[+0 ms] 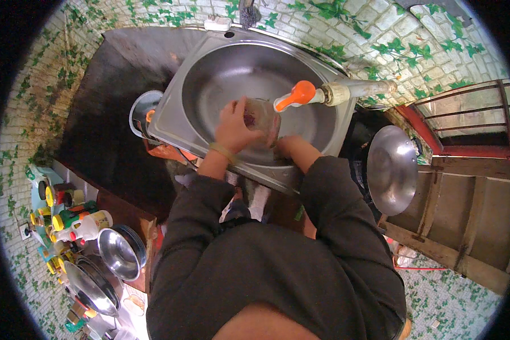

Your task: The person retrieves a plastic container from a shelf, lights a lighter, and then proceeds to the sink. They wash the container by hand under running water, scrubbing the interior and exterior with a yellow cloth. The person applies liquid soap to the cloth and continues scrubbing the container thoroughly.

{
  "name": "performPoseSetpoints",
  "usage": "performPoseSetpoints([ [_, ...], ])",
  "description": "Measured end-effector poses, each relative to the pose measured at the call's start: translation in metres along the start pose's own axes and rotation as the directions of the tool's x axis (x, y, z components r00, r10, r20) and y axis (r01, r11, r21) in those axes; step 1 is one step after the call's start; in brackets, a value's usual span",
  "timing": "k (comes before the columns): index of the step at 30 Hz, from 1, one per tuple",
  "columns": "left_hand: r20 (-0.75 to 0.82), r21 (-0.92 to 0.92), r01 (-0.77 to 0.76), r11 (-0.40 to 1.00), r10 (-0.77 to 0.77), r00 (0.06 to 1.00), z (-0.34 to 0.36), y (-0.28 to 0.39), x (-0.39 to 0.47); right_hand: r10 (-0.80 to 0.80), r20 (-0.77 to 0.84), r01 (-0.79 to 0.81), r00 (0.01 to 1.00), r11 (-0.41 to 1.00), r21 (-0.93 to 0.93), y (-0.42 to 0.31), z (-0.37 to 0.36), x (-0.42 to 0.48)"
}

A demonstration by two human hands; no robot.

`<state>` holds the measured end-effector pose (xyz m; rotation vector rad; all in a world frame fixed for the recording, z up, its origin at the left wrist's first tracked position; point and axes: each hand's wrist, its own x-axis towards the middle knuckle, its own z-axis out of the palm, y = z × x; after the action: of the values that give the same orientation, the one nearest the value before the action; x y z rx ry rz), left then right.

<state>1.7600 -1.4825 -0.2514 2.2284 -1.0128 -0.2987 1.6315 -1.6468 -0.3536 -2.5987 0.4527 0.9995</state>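
My left hand (236, 127) is wrapped around the side of a clear glass or plastic jar (263, 115) held tilted above the bowl of a stainless steel sink (246, 59). Something dark red shows at the jar's wall. My right hand (288, 145) is at the jar's lower right end; its fingers are partly hidden and blurred, so what they hold cannot be told. Just right of the jar, the orange-handled faucet (301, 92) reaches over the sink from the wall.
A steel wok (392, 170) stands right of the sink. Left are a grey bucket (137, 114) and a dark countertop (114, 106). Steel bowls (118, 254) and several bottles with yellow lids sit at the lower left. A barred window (471, 117) is at the right.
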Motion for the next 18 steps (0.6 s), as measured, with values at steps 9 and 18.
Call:
performPoseSetpoints([
  [9,-0.096,-0.439,0.019,0.899,-0.068,0.993,-0.018,-0.016,-0.009,0.311,-0.175,-0.254,0.934,0.925,0.284,0.032,-0.052,-0.04],
  [18,-0.112,-0.551,0.052,0.833,-0.136,0.984,-0.002,0.0,-0.012,0.235,-0.912,0.522,0.337,0.76,0.388,-0.038,-0.056,-0.085],
])
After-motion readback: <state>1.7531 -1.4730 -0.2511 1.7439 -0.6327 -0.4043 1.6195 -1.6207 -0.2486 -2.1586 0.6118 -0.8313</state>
